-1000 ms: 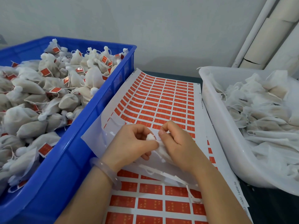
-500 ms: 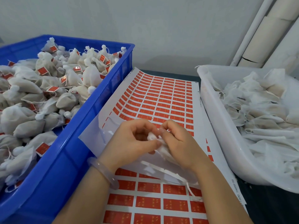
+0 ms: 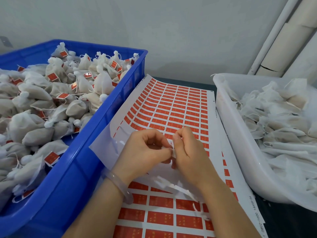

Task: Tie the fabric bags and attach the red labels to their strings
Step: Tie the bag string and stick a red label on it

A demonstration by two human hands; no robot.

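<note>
Both hands were curled together just above the sheet: my left hand (image 3: 144, 152) and right hand (image 3: 187, 152) pinched the small white neck of a fabric bag (image 3: 173, 152) between thumbs and fingertips. A white string (image 3: 197, 210) lay nearer me on the sheet of red labels (image 3: 171, 107), which was spread over the dark surface (image 3: 283, 220). A pale bangle (image 3: 120, 184) sat on my left wrist. Left of the sheet, against its curled edge, stood the blue crate (image 3: 103, 134) heaped with tied bags (image 3: 42, 131) carrying red tags. On the right, the white tub (image 3: 228, 126) held loose, flat bags (image 3: 283, 134). Farthest back was a plain grey wall (image 3: 154, 23).
</note>
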